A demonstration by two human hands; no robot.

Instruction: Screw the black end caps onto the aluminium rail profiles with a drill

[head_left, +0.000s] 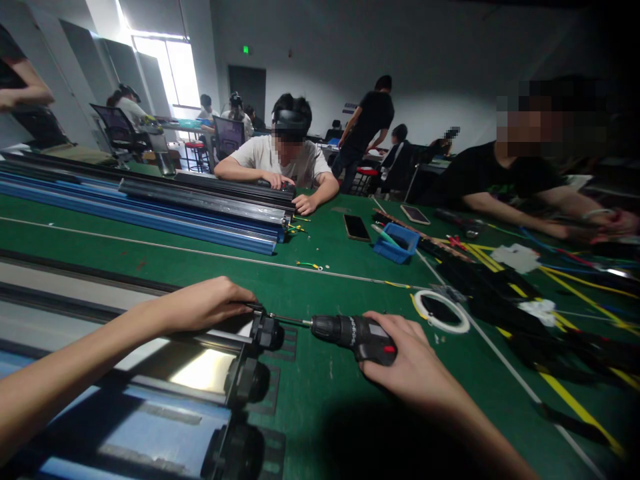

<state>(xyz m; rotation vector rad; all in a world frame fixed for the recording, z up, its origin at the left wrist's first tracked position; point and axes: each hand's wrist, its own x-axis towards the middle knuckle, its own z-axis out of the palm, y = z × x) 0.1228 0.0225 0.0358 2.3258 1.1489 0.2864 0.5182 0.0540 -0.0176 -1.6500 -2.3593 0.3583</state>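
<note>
My right hand (410, 357) is wrapped round a black cordless drill (345, 331) with a red switch. The drill lies level, and its long bit (290, 320) points left at the end of a long metal profile (235, 328). My left hand (215, 303) grips the end of that profile, fingers together close to the bit's tip; what lies under the fingertips is hidden. A black cable gland (267, 332) sticks out of the profile's end plate. Nearer me, two more profiles end in similar black cable glands (253, 380).
Beyond lies a stack of blue and black profiles (200, 213), with a person (287, 153) behind it. A blue bin (397, 243), a phone (356, 227), a white cable coil (443, 311) and scattered wires (555, 280) lie on the green table. Another person (510, 180) sits at right.
</note>
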